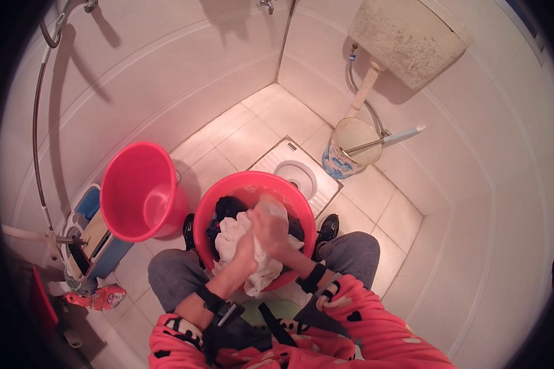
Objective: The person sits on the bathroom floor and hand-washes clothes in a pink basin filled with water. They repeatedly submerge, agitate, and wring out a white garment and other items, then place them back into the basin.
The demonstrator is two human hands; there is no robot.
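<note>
A red basin [252, 179] stands on the floor between my knees, with wet laundry in it. Bunched white cloth [229, 234] lies over dark clothes [231, 206] and hangs a little over the near rim. Both of my hands are above the basin, close together on the white cloth. My left hand [246, 247] is closed round a fold of it. Right beside it, my right hand [269, 230] grips the same cloth, its fingers slightly blurred and partly turned away.
A tall red bucket [144, 190] stands left, by a blue mop bucket [108, 252] and an orange packet [104, 297]. Beyond the basin is a squat toilet [298, 175]. A patterned bin [351, 150] holding a brush handle stands under the cistern [406, 40].
</note>
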